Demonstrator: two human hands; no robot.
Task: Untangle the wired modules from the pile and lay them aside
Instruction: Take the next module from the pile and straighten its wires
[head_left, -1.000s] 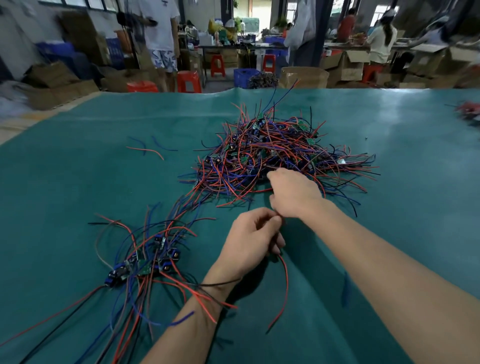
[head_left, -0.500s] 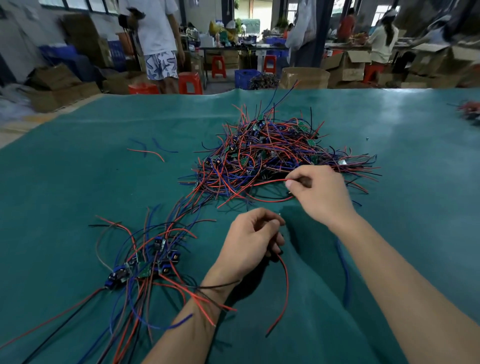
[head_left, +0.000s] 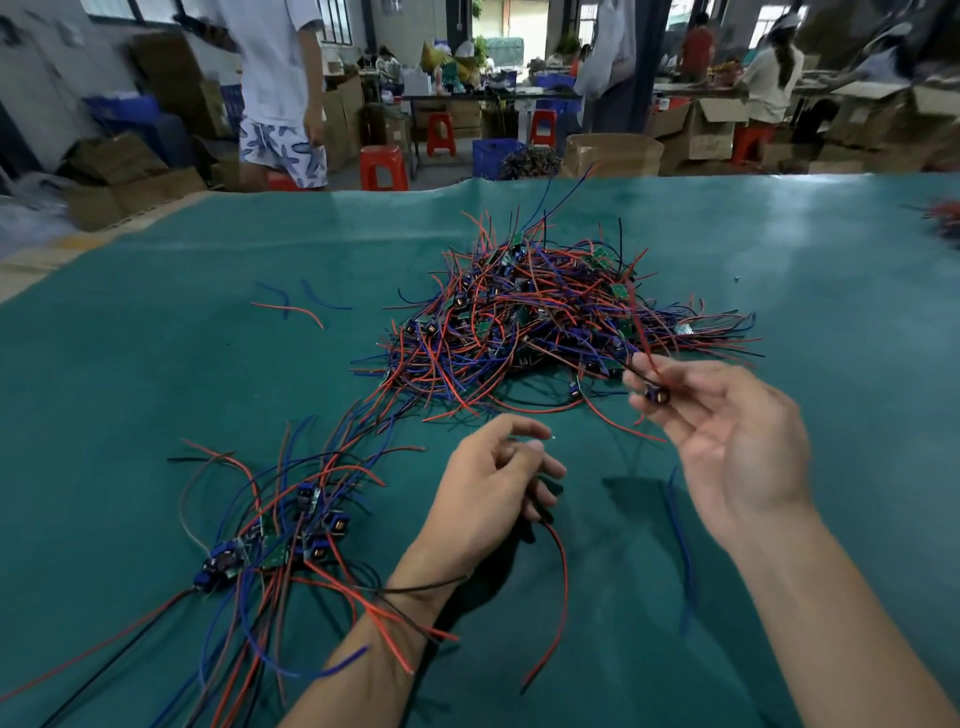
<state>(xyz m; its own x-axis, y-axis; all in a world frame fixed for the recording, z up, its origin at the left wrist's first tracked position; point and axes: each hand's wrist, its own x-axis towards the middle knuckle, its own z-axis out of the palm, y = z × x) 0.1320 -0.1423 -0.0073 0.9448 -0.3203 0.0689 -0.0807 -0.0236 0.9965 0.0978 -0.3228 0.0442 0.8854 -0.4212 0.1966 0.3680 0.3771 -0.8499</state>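
The right hand (head_left: 727, 431), palm up with fingers loosely spread, pinches a small wired module (head_left: 655, 395) at its fingertips, lifted just near of the pile (head_left: 545, 322); its red and black leads trail back into the tangle. The left hand (head_left: 493, 493) is curled round wires, a red wire (head_left: 558, 582) hanging from it. Judged step: freeing one module. Next, draw its leads clear, then lay it with the sorted group (head_left: 280, 535) on the table (head_left: 156, 364), near left.

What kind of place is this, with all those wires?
Probably a small factory or assembly workshop: a big pile of wired modules on a green work table, stacked cardboard boxes, and red stools behind.
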